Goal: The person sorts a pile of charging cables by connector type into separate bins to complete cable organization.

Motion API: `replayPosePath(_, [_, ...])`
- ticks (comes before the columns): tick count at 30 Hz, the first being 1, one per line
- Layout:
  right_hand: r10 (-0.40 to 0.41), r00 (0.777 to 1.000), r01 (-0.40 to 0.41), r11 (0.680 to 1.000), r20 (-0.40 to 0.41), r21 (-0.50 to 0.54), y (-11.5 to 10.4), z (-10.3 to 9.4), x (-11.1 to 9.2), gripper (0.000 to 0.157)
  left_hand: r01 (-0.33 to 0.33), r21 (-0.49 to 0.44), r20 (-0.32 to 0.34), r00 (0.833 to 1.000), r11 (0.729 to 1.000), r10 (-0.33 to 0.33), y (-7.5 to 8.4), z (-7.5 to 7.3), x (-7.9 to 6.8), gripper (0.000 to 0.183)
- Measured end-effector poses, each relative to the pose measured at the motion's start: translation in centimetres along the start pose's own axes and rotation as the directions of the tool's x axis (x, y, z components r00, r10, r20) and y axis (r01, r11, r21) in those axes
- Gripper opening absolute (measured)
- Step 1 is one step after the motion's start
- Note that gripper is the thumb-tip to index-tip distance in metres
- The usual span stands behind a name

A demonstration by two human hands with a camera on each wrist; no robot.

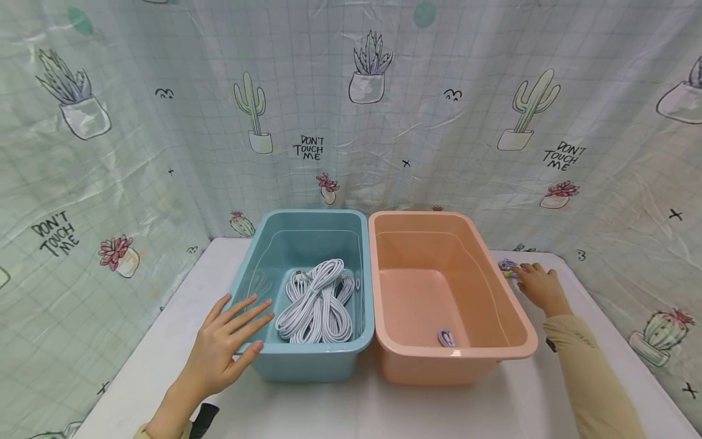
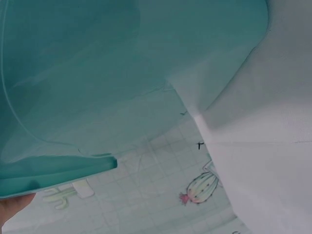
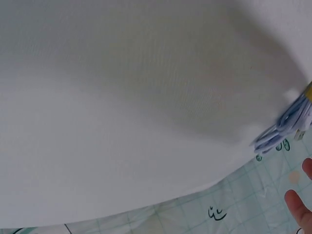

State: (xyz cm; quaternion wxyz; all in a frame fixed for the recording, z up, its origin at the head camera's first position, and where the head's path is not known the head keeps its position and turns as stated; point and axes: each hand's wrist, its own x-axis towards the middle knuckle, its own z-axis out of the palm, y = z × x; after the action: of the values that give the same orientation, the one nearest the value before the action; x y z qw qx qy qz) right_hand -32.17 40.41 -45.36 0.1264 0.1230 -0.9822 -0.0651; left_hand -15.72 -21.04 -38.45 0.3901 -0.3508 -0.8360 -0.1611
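Note:
My left hand lies with fingers spread over the near left rim of the blue bin. In the left wrist view a bit of that hand shows under the bin's rim. White bundled cables lie inside the blue bin. My right hand reaches over a bundle of pale cables on the table, right of the orange bin. The right wrist view shows this cable bundle with a yellow band, and two fingertips apart from it.
The orange bin stands right beside the blue one and holds one small cable bundle. Both bins rest on a white table. A cactus-print curtain surrounds the table at the back and sides.

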Motion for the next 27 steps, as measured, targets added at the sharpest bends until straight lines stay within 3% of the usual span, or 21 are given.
replayPosePath(17, [0.023, 0.982, -0.036, 0.997, 0.187, 0.063, -1.1, 1.4, 0.5, 0.045, 0.014, 0.005, 0.031, 0.999, 1.0, -0.014, 0.0, 0.1, -0.2, 0.038])
replayPosePath(27, [0.021, 0.997, -0.024, 0.999, 0.072, 0.045, -1.6, 1.4, 0.4, 0.037, 0.012, 0.006, 0.033, 0.999, 1.0, -0.012, 0.0, 0.1, -0.1, 0.039])
